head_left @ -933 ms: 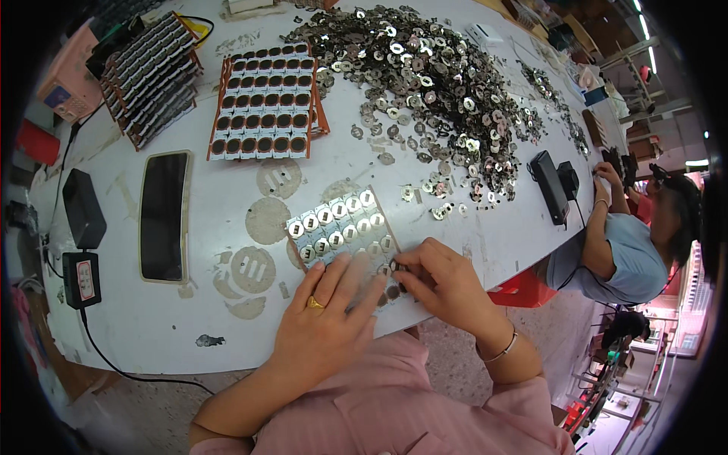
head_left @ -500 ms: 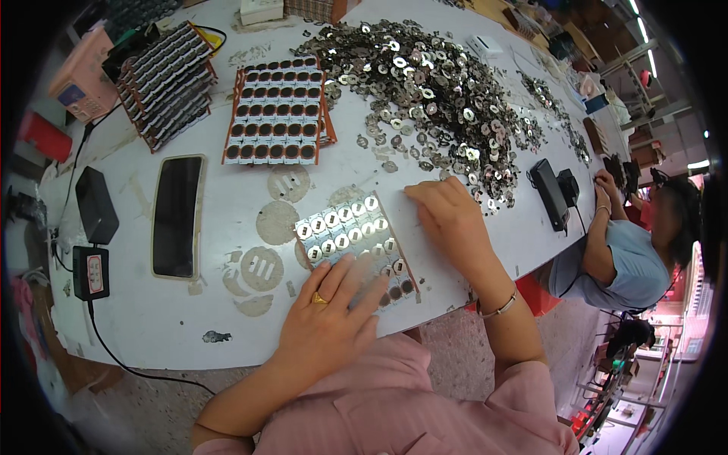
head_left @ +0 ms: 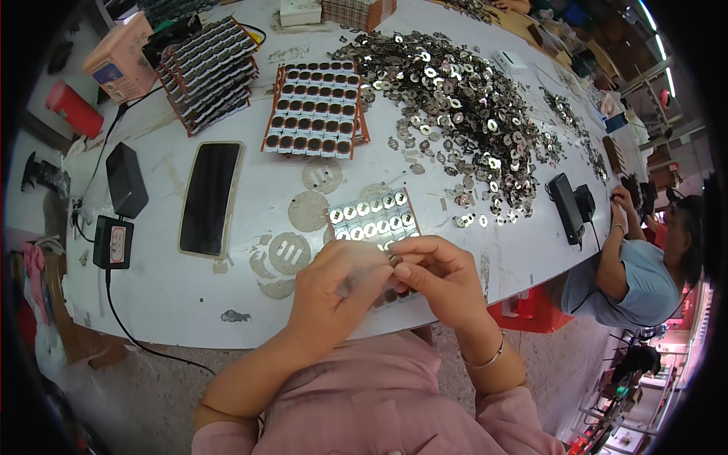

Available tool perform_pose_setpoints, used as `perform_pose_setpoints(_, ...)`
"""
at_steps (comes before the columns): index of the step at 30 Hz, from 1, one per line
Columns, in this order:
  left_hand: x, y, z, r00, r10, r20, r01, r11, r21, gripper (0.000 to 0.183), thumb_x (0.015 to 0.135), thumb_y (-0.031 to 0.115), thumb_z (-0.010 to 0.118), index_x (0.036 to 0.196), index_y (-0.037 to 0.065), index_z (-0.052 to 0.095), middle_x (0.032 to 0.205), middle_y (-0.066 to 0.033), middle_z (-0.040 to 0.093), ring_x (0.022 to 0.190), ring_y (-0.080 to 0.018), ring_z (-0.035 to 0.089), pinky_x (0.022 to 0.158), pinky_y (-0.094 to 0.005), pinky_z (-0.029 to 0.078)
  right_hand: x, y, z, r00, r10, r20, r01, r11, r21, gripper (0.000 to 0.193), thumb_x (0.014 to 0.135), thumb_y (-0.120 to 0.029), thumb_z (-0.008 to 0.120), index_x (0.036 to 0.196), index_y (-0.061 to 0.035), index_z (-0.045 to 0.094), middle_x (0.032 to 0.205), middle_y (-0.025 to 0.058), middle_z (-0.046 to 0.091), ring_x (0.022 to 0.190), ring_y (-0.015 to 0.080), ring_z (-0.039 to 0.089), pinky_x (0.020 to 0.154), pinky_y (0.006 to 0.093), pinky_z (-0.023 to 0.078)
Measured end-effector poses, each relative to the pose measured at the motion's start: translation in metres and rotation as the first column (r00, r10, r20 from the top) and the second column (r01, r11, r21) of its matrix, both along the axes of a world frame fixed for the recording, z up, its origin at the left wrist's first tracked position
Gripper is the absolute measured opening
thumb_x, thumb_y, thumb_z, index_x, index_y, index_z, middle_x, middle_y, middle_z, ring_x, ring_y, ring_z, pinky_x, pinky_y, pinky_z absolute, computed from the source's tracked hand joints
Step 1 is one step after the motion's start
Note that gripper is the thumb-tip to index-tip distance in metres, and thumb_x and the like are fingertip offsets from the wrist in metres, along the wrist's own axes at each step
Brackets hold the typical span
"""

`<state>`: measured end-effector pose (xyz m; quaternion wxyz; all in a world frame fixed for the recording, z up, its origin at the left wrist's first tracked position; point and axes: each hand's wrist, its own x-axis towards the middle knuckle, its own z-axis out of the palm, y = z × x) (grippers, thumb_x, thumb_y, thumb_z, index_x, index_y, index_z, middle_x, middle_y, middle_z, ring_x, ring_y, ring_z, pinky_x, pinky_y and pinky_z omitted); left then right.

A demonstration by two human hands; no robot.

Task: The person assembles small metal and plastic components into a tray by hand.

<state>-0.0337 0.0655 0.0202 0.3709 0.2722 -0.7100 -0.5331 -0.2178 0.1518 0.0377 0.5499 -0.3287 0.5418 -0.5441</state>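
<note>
Table [head_left: 189,303] filled most of the frame. Disc heap [head_left: 462,98] lay upper centre to right, loose. Empty tray [head_left: 315,110], upper centre, showed dark empty wells over a stack of like trays. Working tray [head_left: 373,220], centre, held silver discs in its visible rows; its near edge was hidden under the hands. Left hand [head_left: 337,292] and right hand [head_left: 440,277] met just below it, fingertips pinched narrowly on a small disc [head_left: 395,262]. Judgement: seat the disc flat in an open well, steadying the tray with the left hand.
</note>
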Motion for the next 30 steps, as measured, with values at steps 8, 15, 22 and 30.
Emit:
perform_pose_setpoints(8,0.013,0.007,0.000,0.998,-0.032,-0.051,0.034,0.999,0.041,0.013,0.098,0.009,0.071,0.109,0.004,0.073,0.106,-0.0104,0.072,0.094,-0.0229,0.069,0.083,-0.0343,0.055,0.008,0.001,0.008,0.997,0.056,0.052,-0.058,0.998,0.036,0.025,0.102,-0.009,0.072,0.125,0.0002,0.071,0.105,0.0098,0.078,0.089,0.0149,0.074,0.076,0.0286,0.062)
perform_pose_setpoints(15,0.017,0.015,-0.021,0.997,-0.010,-0.074,0.022,0.986,0.162,0.014,0.103,0.010,0.067,0.115,0.003,0.067,0.107,-0.0075,0.069,0.094,-0.0169,0.066,0.083,-0.0318,0.054,0.016,0.001,-0.001,1.000,0.001,-0.021,-0.001,1.000,0.003,0.020,0.101,-0.006,0.073,0.120,0.0009,0.072,0.099,0.0090,0.076,0.084,0.0144,0.073,0.071,0.0285,0.061)
perform_pose_setpoints(22,0.027,0.015,-0.015,0.967,-0.125,-0.223,0.245,0.703,0.668,0.015,0.113,0.016,0.054,0.118,0.003,0.059,0.115,-0.0066,0.067,0.103,-0.0142,0.063,0.097,-0.0325,0.051,0.028,0.002,-0.017,0.984,-0.111,-0.137,0.071,0.962,-0.265,0.018,0.092,0.002,0.080,0.110,-0.0007,0.076,0.108,0.0068,0.073,0.091,0.0130,0.071,0.074,0.0272,0.060)
perform_pose_setpoints(30,0.033,0.017,-0.015,0.990,0.057,-0.127,0.031,0.798,0.602,0.006,0.112,0.008,0.052,0.115,0.005,0.055,0.117,-0.0124,0.070,0.107,-0.0217,0.068,0.096,-0.0400,0.054,0.018,0.004,-0.013,0.940,-0.049,-0.337,-0.046,0.962,-0.270,0.015,0.090,0.003,0.080,0.104,-0.0037,0.077,0.104,0.0094,0.074,0.094,0.0156,0.071,0.077,0.0284,0.058)
